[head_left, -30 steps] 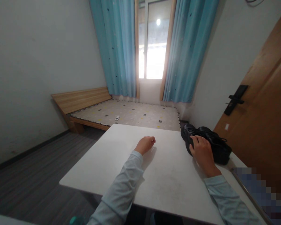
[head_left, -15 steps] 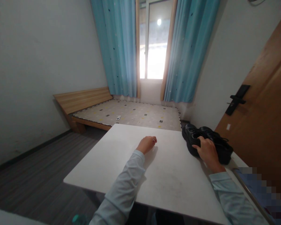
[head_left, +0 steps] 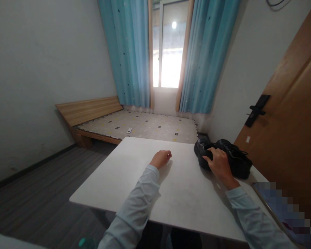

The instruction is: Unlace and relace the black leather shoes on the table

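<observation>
A white desk (head_left: 134,180) fills the lower middle of the view, and everything else can be placed from it. At the desk's far right corner lies a pair of black shoes (head_left: 235,160), side by side, soles down on the desktop, toes pointing toward the far left. The right hand (head_left: 219,165) rests on the nearer shoe, its fingers curled over the upper and the thumb pressed against the side, so its grip is closed around that shoe, which still sits on the desk surface. The left hand (head_left: 160,159) lies on the desk near the middle of the far half, well apart from the shoes; its fingers are loosely curled into a soft fist with nothing in them, knuckles down on the white top. Both forearms wear pale blue sleeves (head_left: 134,207) that stretch across the desk from its near edge. Beyond the desk's far edge stands a low wooden bed (head_left: 134,126) with a patterned mat, and a small white object (head_left: 129,130) lies on that mat. Behind the bed, blue curtains (head_left: 129,52) frame a bright window (head_left: 168,48). To the right of the desk is a brown wooden door (head_left: 290,121) with a dark handle (head_left: 255,110).
</observation>
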Motion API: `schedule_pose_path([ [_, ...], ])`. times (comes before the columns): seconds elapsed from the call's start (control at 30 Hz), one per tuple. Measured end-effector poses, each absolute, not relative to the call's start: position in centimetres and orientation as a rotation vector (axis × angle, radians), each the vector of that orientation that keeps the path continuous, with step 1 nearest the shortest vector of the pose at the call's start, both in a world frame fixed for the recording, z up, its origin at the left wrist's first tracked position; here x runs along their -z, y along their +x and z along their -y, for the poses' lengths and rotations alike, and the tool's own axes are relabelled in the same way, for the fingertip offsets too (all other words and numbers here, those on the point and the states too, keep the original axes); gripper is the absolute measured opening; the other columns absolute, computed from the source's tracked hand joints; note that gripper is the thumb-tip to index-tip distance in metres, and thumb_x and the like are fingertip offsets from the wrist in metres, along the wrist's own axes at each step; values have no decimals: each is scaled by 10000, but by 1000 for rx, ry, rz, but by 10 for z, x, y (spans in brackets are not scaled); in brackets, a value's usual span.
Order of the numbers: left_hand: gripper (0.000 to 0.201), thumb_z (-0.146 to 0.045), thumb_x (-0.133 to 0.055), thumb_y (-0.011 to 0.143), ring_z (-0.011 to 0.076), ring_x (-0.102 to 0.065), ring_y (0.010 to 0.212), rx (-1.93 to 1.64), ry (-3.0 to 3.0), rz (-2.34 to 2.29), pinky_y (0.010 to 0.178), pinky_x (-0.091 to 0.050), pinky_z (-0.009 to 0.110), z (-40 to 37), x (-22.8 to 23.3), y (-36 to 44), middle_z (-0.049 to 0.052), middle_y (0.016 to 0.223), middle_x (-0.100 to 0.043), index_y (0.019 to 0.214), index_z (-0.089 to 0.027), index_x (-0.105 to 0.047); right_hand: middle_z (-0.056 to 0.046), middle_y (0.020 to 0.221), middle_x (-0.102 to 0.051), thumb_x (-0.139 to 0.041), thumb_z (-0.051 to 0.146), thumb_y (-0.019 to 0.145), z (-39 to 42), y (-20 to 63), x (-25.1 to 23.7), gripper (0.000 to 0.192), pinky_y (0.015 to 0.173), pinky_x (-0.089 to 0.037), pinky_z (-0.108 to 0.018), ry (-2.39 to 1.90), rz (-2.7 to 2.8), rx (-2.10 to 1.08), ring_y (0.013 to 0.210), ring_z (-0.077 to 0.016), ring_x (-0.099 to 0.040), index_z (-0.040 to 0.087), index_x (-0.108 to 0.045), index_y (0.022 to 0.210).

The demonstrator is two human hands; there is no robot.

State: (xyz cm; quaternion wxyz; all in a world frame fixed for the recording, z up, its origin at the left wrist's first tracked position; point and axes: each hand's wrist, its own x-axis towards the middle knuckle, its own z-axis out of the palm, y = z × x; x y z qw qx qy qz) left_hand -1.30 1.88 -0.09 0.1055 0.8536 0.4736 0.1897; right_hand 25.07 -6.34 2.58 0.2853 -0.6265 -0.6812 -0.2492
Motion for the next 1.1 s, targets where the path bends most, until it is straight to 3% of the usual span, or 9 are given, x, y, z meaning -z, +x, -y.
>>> schedule_pose_path([
  [0.47, 243, -124, -471, 807, 171, -647, 791, -576, 2488, -1411, 761, -486, 264, -19, 0, -13, 60, 856, -705, 896, -197, -684, -99, 851, -681, -525, 232, 863, 112, 149, -42, 147, 813, -302, -395, -1444, 1937, 538, 814, -251, -577, 140, -580, 964],
  [0.83, 243, -162, -456, 831, 175, -650, 850, -572, 2468, -1465, 791, -483, 280, -13, -8, -14, 68, 911, -707, 918, -205, -679, -77, 834, -689, -565, 157, 833, 128, 125, -22, 72, 780, -297, -382, -1386, 2037, 435, 764, -233, -563, 152, -578, 904],
  [0.97, 231, -165, -451, 844, 162, -643, 835, -656, 2469, -1465, 790, -484, 270, -14, -7, -14, 55, 914, -700, 910, -207, -669, -72, 820, -665, -578, 149, 816, 130, 126, -12, 79, 758, -319, -371, -1385, 2041, 374, 757, -232, -554, 158, -561, 893],
  [1.1, 190, -217, -472, 866, 135, -629, 796, -958, 2384, -1316, 776, -496, 255, -15, -8, -13, 43, 908, -681, 966, -195, -632, -66, 790, -625, -580, 143, 798, 128, 129, -12, 107, 720, -364, -354, -1388, 2037, 322, 751, -235, -548, 178, -534, 887],
])
